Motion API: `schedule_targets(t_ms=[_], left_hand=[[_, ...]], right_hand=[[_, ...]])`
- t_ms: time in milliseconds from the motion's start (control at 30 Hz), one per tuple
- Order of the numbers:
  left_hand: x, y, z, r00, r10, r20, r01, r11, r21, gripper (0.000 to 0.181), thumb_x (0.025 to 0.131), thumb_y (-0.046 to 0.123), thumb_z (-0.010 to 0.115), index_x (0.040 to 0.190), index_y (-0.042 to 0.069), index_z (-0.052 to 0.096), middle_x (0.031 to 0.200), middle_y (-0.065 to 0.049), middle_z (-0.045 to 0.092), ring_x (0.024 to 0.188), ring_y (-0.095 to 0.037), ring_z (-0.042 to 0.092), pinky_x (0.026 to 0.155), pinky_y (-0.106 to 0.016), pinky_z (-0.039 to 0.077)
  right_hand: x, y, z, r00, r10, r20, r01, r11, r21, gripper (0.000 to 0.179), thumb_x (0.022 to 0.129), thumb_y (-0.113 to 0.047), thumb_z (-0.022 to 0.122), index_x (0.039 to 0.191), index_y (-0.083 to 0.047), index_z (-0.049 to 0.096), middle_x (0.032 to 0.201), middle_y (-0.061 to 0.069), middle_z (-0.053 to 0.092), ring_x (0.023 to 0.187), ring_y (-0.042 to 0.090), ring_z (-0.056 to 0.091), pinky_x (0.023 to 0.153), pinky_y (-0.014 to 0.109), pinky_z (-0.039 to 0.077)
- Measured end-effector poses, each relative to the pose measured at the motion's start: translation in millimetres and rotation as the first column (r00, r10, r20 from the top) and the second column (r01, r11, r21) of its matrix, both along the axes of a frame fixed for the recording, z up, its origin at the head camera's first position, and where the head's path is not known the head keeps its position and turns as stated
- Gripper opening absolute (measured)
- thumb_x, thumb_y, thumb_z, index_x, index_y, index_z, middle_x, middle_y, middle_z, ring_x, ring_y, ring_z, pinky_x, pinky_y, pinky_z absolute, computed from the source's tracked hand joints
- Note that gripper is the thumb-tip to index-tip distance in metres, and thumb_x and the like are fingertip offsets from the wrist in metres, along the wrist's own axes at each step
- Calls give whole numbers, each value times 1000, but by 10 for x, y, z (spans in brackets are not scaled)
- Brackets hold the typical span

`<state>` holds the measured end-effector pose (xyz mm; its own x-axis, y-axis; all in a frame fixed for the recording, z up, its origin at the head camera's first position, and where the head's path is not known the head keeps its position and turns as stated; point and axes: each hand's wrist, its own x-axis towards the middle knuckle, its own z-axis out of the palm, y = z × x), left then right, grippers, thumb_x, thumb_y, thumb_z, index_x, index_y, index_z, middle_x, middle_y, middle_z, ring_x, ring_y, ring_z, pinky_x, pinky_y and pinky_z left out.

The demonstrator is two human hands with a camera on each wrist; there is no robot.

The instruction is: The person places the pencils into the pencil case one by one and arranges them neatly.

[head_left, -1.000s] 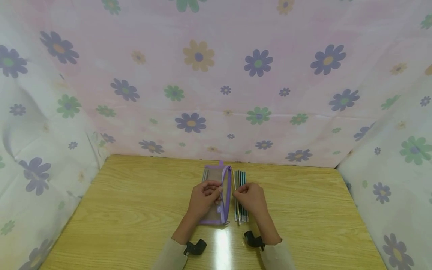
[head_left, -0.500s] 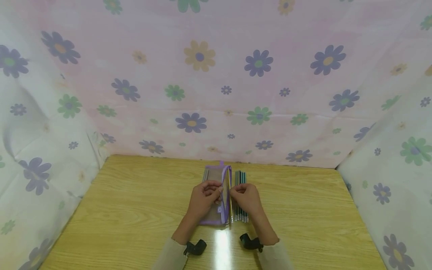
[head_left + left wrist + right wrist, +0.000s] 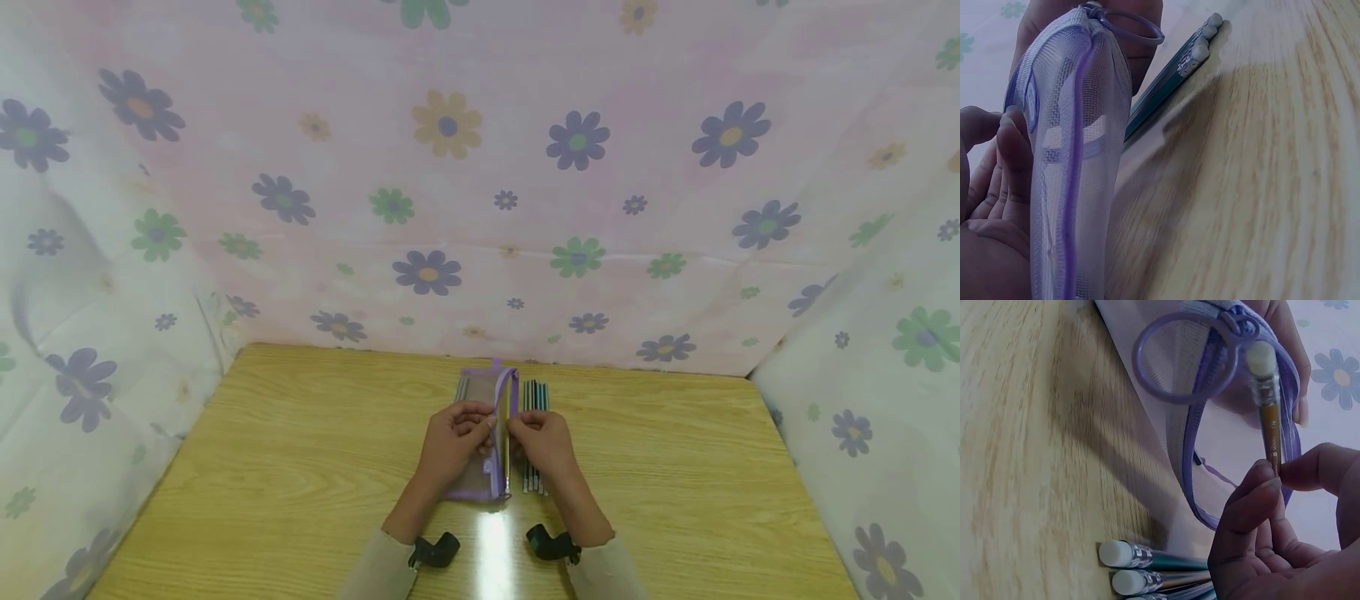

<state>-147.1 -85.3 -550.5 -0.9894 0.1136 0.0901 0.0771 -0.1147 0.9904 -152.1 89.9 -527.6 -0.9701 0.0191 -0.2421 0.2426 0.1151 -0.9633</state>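
Note:
A mesh pencil case [image 3: 468, 479] with purple trim lies at the table's middle, its zipper mouth gaping toward the right. My left hand [image 3: 452, 437] pinches the near lip of that mouth between thumb and fingers. In the right wrist view, my right hand [image 3: 1272, 544] pinches a gold pencil [image 3: 1271, 428] with a white eraser, which overlaps the mouth. From the head, the pencil runs lengthwise along the opening. Several pencils [image 3: 536, 479], some teal, lie side by side under and beside my right hand. A purple ring [image 3: 1141, 359] hangs at the zipper's end.
The wooden table [image 3: 315, 450] carries the case and the pencils. Flower-patterned cloth [image 3: 480, 225] stands as a wall at the back and on both sides. Grey pencil-like sticks [image 3: 462, 387] show through the case's far left part.
My right hand has moved left with the gold pencil, from above the row of pencils to the case's mouth. The left hand has stayed at the lip.

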Motion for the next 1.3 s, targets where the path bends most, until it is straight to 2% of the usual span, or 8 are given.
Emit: schedule_targets(t_ms=[467,567,733,800,833,1033,1167,1300], left_hand=[[38,12,26,1000,-18,13,18,1000,-12,20,100,10,75,115,-3,72,94,-17,72,69,-15,69,59,-24,60],[39,17,24,1000,-18,21,18,1000,-11,19,100,10,74,115,-2,73,95,-18,72,70,-15,69,59,-23,59],[41,28,39,999,-12,33,13,1000,-23,19,100,9,75,116,-2,73,97,-23,71,69,-15,69,59,-22,59],[39,30,44,999,-12,31,13,1000,-24,19,100,8,75,116,-3,73,96,-24,71,69,-15,68,58,-22,58],[36,30,41,999,-13,30,14,1000,-24,19,100,8,75,116,-3,73,96,-24,71,69,-15,68,58,-22,58],[21,24,24,1000,-13,21,13,1000,-20,19,100,9,75,115,-4,72,94,-19,71,69,-15,68,58,-22,59],[20,15,26,1000,-10,10,11,1000,-20,19,100,9,75,114,-4,72,93,-15,72,69,-14,68,58,-23,59],[20,10,32,1000,-12,6,12,1000,-6,20,100,8,75,115,-5,72,92,-15,72,68,-14,68,58,-24,60]], right_hand=[[31,-26,9,1000,-17,4,18,1000,-23,24,95,-9,69,105,12,73,76,11,73,63,15,65,52,24,54],[74,-31,150,1000,-2,7,2,1000,-22,23,95,-7,68,104,14,71,78,17,73,65,18,67,54,27,56],[78,-36,124,1000,-5,-17,5,1000,6,21,93,-9,71,102,10,73,82,16,75,67,17,67,57,27,58],[41,-32,1,1000,-14,-20,14,1000,17,21,92,-11,72,101,8,74,81,13,75,65,16,66,56,26,57],[44,-33,10,1000,-14,-22,15,1000,21,21,92,-11,72,101,8,74,81,13,75,65,16,65,56,26,57],[31,-25,-1,999,-13,-29,14,999,37,20,92,-10,71,101,7,74,83,13,74,68,18,67,57,27,58],[8,7,-29,998,-20,-62,28,991,129,19,92,-12,72,100,4,76,84,10,74,71,18,68,60,28,60],[-12,77,-29,991,-21,-133,57,961,272,16,89,-14,74,96,0,78,84,8,73,73,17,67,61,26,58]])
